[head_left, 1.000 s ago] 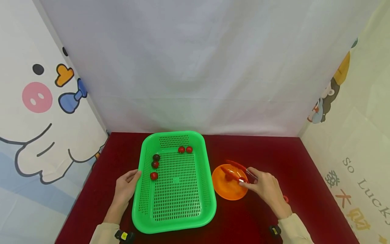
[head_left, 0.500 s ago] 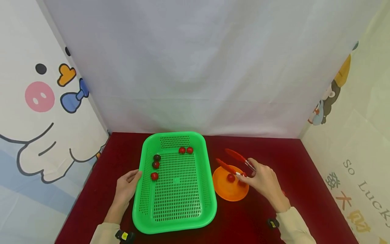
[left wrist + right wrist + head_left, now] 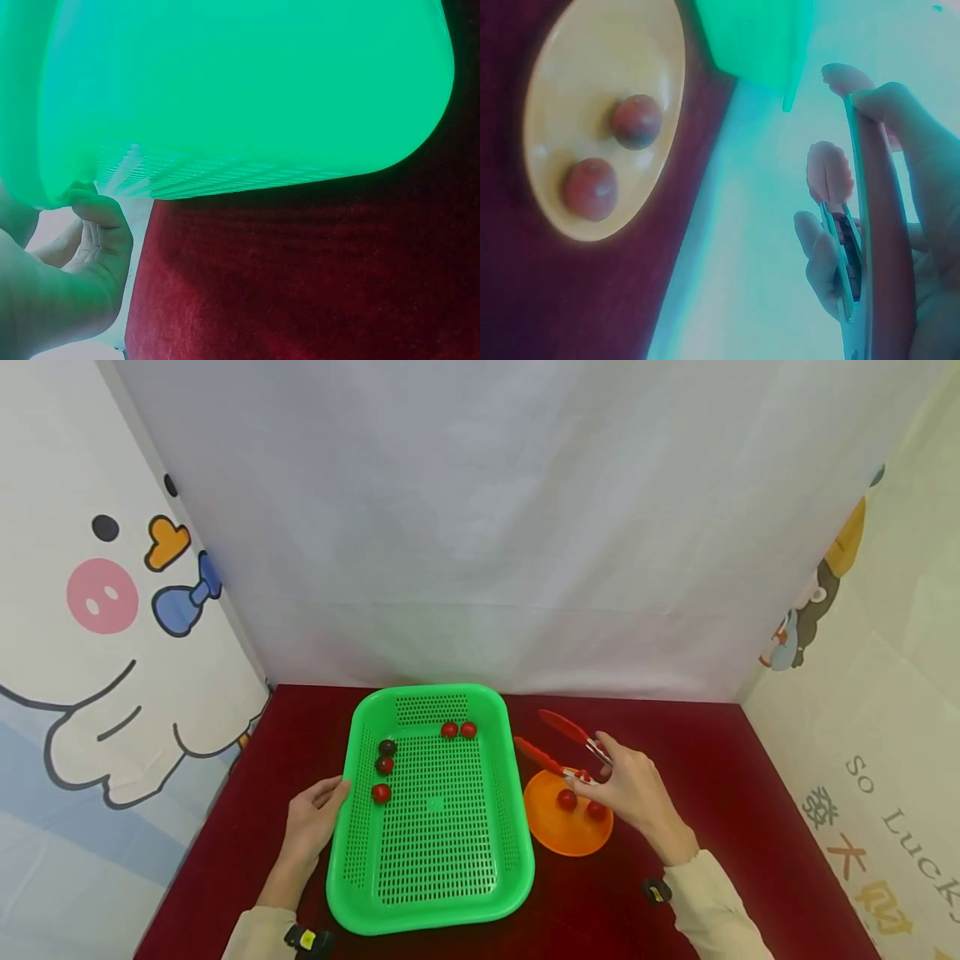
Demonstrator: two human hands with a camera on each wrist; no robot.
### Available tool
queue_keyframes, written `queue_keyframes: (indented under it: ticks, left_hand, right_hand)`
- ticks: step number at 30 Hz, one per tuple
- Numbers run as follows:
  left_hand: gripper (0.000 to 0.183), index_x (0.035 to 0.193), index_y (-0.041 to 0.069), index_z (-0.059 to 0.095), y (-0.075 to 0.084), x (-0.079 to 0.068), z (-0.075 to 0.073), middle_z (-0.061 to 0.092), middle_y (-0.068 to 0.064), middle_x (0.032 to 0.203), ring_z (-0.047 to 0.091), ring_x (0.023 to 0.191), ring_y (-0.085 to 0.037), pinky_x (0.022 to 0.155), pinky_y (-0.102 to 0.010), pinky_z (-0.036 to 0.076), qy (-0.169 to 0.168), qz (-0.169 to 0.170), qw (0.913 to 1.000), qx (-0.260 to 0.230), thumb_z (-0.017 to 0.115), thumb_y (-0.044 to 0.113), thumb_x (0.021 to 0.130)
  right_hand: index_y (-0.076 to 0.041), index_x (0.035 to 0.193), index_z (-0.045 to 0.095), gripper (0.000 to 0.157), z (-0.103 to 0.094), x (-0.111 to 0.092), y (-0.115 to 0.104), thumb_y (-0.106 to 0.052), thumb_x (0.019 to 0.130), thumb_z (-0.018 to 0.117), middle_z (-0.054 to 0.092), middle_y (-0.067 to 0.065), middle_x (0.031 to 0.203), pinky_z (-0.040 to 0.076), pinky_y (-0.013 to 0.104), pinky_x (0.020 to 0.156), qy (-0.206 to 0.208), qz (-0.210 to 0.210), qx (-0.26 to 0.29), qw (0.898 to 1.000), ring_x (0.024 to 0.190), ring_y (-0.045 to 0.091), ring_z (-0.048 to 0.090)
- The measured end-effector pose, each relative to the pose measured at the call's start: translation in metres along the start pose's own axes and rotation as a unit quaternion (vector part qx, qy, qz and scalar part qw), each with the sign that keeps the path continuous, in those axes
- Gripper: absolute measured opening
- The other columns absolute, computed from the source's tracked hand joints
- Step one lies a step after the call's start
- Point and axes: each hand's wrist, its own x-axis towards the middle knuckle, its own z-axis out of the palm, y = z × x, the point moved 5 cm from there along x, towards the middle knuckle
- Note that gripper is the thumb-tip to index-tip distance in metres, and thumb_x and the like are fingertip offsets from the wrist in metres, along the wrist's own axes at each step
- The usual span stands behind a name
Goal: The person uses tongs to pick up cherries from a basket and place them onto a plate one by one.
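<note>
My left hand (image 3: pixel 311 818) grips the left rim of a green perforated basket (image 3: pixel 431 914), fingers curled at its edge in the left wrist view. In my right hand (image 3: pixel 637 797) is a pair of red tongs (image 3: pixel 537 755) with metal parts, its arms spread and nothing between the red tips. The tongs are held over the back of an orange plate (image 3: pixel 551 835), tips toward the basket's right rim. On the plate lie two cherry tomatoes, one near the middle (image 3: pixel 567 799) and one at the right (image 3: pixel 596 811). Both also show in the right wrist view.
Several cherry tomatoes lie in the basket: a pair (image 3: pixel 458 729) at the back right and three along the left side, one (image 3: pixel 387 747) very dark. A dark red cloth (image 3: pixel 637 910) covers the table. Pale curtains (image 3: pixel 480 527) stand behind and at both sides.
My right hand has lifted the tongs from the plate and moved them back and left, their arms spreading wider. The two tomatoes on the plate have come into clearer view. My left hand stays put.
</note>
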Motion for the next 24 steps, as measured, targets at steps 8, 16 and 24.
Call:
queue_keyframes:
  ticks: [8,16,24]
  left_hand:
    - [0.052,0.147,-0.003,0.052,0.001,0.001,0.002,0.054,-0.028,0.144,0.054,0.130,-0.038,0.102,-0.044,0.048,-0.002,0.000,1.0000,0.001,0.052,0.033,0.110]
    - [0.052,0.148,-0.003,0.051,0.002,0.002,0.002,0.052,-0.029,0.146,0.052,0.132,-0.039,0.107,-0.052,0.044,-0.005,-0.005,0.9999,-0.007,0.052,0.033,0.110]
    - [0.053,0.147,-0.003,0.051,0.001,0.002,0.000,0.053,-0.028,0.145,0.054,0.130,-0.038,0.103,-0.048,0.047,-0.004,-0.004,1.0000,-0.001,0.052,0.035,0.110]
  right_hand:
    - [0.004,0.128,0.060,0.072,0.005,0.010,-0.016,-0.035,0.077,0.092,0.061,0.003,0.078,0.049,0.029,0.057,-0.020,-0.012,0.003,1.000,0.065,0.015,0.052]
    - [-0.004,0.116,0.060,0.063,0.012,0.021,-0.029,-0.042,0.076,0.092,0.059,0.004,0.074,0.042,0.029,0.054,-0.035,-0.019,0.007,0.999,0.060,0.014,0.047]
    - [-0.008,0.106,0.057,0.058,0.021,0.029,-0.044,-0.044,0.075,0.091,0.040,-0.005,0.063,0.031,0.026,0.050,-0.049,-0.051,-0.018,0.997,0.055,0.010,0.035]
